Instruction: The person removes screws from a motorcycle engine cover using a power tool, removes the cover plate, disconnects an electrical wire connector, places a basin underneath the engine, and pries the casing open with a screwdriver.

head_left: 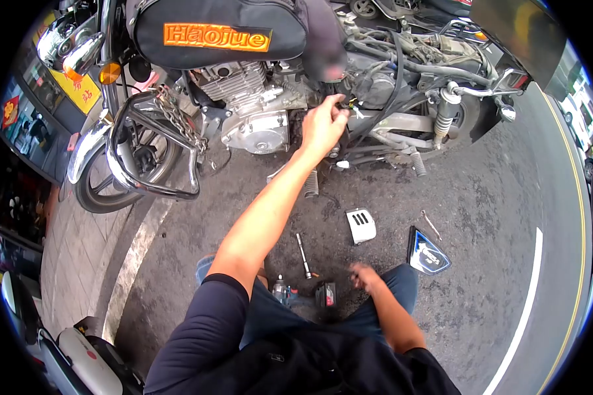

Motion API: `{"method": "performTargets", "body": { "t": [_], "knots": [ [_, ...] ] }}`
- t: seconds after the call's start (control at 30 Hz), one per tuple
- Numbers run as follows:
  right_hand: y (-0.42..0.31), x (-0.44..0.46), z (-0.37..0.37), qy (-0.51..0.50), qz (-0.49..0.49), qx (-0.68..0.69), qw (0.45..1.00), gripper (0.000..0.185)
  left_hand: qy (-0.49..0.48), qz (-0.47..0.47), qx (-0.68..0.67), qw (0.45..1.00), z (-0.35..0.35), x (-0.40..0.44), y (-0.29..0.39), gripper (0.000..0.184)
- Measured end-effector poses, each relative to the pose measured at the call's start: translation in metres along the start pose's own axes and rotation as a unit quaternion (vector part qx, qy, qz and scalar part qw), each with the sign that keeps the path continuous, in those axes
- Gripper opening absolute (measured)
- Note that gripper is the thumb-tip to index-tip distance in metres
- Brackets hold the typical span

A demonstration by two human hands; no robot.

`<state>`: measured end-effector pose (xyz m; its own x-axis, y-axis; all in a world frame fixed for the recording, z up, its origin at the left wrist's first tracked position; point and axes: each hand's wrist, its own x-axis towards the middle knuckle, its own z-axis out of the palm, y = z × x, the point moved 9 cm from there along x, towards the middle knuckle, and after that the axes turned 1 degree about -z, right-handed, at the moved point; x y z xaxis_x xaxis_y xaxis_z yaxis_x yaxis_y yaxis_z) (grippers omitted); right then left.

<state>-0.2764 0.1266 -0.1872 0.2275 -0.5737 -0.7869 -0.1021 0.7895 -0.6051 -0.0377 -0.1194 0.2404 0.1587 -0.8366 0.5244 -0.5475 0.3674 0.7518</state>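
Note:
My left hand (323,125) reaches out to the motorcycle's (257,135) middle, beside the engine and below the seat area. Its fingers are bent together near dark parts and thin wires (357,113); whatever lies between them is too small to make out. Low over my knee is my right hand (364,276), blurred, with its fingers partly curled. Nearest to it on the ground are a battery pack (325,295) of a power tool (282,289) and a ratchet wrench (304,257). A silver slotted cover (361,226) lies farther out.
A black and blue side panel (430,253) and a thin metal piece (432,225) lie on the asphalt at the right. Chrome crash bars (153,187) stick out at the left. A black tank cover (217,20) tops the motorcycle. Another person's sleeve (321,29) shows behind it.

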Motion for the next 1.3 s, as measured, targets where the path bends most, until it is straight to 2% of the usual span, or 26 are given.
{"method": "performTargets", "body": {
  "t": [0.03, 0.07, 0.1, 0.13, 0.17, 0.2, 0.27, 0.3, 0.33, 0.37, 0.4, 0.47, 0.5, 0.53, 0.63, 0.67, 0.73, 0.8, 0.83, 0.9, 0.93, 1.03, 1.07, 1.17, 1.3],
  "knots": [
    [0.013, 0.006, 0.008, -0.035, 0.006, -0.062, 0.997, 0.021, -0.052, -0.051, -0.065, 0.995, 0.016, 0.002, -0.005, 0.035],
    [0.02, 0.015, 0.007, -0.033, 0.003, -0.063, 0.997, 0.021, -0.104, -0.103, -0.131, 0.981, 0.031, 0.001, -0.009, 0.037],
    [0.026, 0.017, 0.012, -0.057, 0.005, -0.134, 0.989, 0.023, -0.157, -0.184, -0.174, 0.955, 0.039, -0.003, -0.01, 0.04],
    [0.032, 0.019, 0.014, -0.079, 0.009, -0.206, 0.975, 0.025, -0.154, -0.183, -0.18, 0.954, 0.04, -0.004, -0.011, 0.04],
    [0.036, 0.021, 0.011, -0.073, 0.01, -0.212, 0.975, 0.025, -0.14, -0.178, -0.174, 0.958, 0.039, -0.003, -0.013, 0.04],
    [0.027, 0.023, 0.012, -0.078, -0.067, -0.339, 0.935, 0.027, -0.125, -0.173, -0.168, 0.962, 0.04, -0.002, -0.019, 0.04],
    [-0.006, 0.018, 0.013, -0.05, -0.199, -0.546, 0.813, 0.032, -0.085, -0.147, -0.169, 0.971, 0.041, 0.001, -0.034, 0.039],
    [-0.039, 0.014, 0.014, -0.022, -0.253, -0.626, 0.738, 0.034, -0.048, -0.108, -0.103, 0.988, 0.03, 0.002, -0.029, 0.037],
    [-0.1, -0.012, 0.017, 0.075, -0.278, -0.613, 0.736, 0.033, -0.011, -0.073, -0.035, 0.997, 0.021, -0.001, -0.024, 0.034],
    [-0.165, -0.042, 0.028, 0.12, -0.314, -0.59, 0.734, 0.029, -0.011, -0.096, -0.026, 0.995, 0.015, -0.004, -0.016, 0.031],
    [-0.231, -0.072, 0.043, 0.151, -0.423, -0.585, 0.675, 0.021, -0.007, -0.1, -0.036, 0.994, 0.014, -0.005, -0.016, 0.031],
    [-0.36, -0.181, 0.092, 0.215, -0.642, -0.482, 0.557, 0.012, 0.045, -0.048, 0.015, 0.998, 0.005, -0.005, -0.005, 0.031],
    [-0.403, -0.225, 0.113, 0.241, -0.691, -0.472, 0.491, 0.011, 0.051, -0.043, 0.016, 0.998, 0.003, -0.004, -0.003, 0.031],
    [-0.437, -0.248, 0.127, 0.266, -0.698, -0.507, 0.43, 0.014, 0.055, -0.045, 0.009, 0.997, 0.004, -0.003, -0.004, 0.031],
    [-0.499, -0.268, 0.167, 0.223, -0.694, -0.6, 0.329, 0.019, 0.123, 0.06, -0.061, 0.989, 0.004, 0.001, 0.003, 0.028],
    [-0.508, -0.264, 0.176, 0.19, -0.686, -0.634, 0.302, 0.021, 0.015, -0.049, -0.206, 0.977, 0.026, 0.008, -0.016, 0.026],
    [-0.513, -0.247, 0.182, 0.144, -0.628, -0.71, 0.284, 0.024, -0.074, -0.162, -0.292, 0.94, 0.037, 0.006, -0.025, 0.034],
    [-0.513, -0.244, 0.183, 0.139, -0.591, -0.758, 0.236, 0.027, -0.115, -0.144, -0.27, 0.945, 0.038, 0.015, -0.033, 0.037],
    [-0.512, -0.24, 0.183, 0.135, -0.585, -0.765, 0.233, 0.027, -0.089, -0.092, -0.249, 0.96, 0.034, 0.02, -0.031, 0.037],
    [-0.506, -0.237, 0.183, 0.178, -0.606, -0.758, 0.162, 0.026, -0.063, -0.091, -0.232, 0.966, 0.032, 0.016, -0.032, 0.037],
    [-0.506, -0.233, 0.182, 0.178, -0.606, -0.759, 0.16, 0.026, -0.037, -0.084, -0.205, 0.974, 0.024, 0.016, -0.029, 0.036],
    [-0.508, -0.234, 0.176, 0.212, -0.622, -0.746, 0.107, 0.023, -0.052, -0.082, -0.182, 0.978, 0.02, 0.016, -0.028, 0.035],
    [-0.508, -0.236, 0.17, 0.206, -0.64, -0.733, 0.103, 0.022, -0.065, -0.084, -0.189, 0.976, 0.02, 0.016, -0.03, 0.035],
    [-0.519, -0.238, 0.152, 0.251, -0.617, -0.74, 0.093, 0.02, -0.07, -0.053, -0.193, 0.977, 0.022, 0.017, -0.03, 0.034],
    [-0.521, -0.236, 0.149, 0.247, -0.606, -0.751, 0.087, 0.02, -0.093, -0.058, -0.229, 0.967, 0.036, 0.023, -0.041, 0.034]
  ]
}}
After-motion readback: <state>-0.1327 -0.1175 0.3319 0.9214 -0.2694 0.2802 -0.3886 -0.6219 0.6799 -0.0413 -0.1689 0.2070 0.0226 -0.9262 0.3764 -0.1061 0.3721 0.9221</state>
